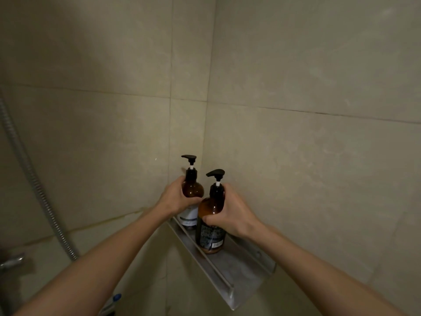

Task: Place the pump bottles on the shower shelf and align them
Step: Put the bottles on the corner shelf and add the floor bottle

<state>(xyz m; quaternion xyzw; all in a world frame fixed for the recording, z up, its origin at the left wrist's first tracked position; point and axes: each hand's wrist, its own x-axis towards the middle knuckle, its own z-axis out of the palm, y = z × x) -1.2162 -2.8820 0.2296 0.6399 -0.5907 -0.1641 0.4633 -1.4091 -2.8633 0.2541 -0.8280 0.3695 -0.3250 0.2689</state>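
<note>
Two amber pump bottles with black pump heads stand upright on a clear shower shelf (241,277) fixed to the right-hand wall near the corner. The far bottle (193,190) has a white label and stands at the shelf's corner end; my left hand (175,198) grips its shoulder. The near bottle (210,226) has a dark label and stands just in front of it, touching or nearly touching. My right hand (232,213) grips its neck and upper body. Both pump spouts point to the left.
Beige tiled walls meet in a corner behind the bottles. A metal shower hose (34,179) hangs down the left wall to a tap (11,262). The shelf's near half holds nothing. A small blue-topped item (116,298) shows below my left forearm.
</note>
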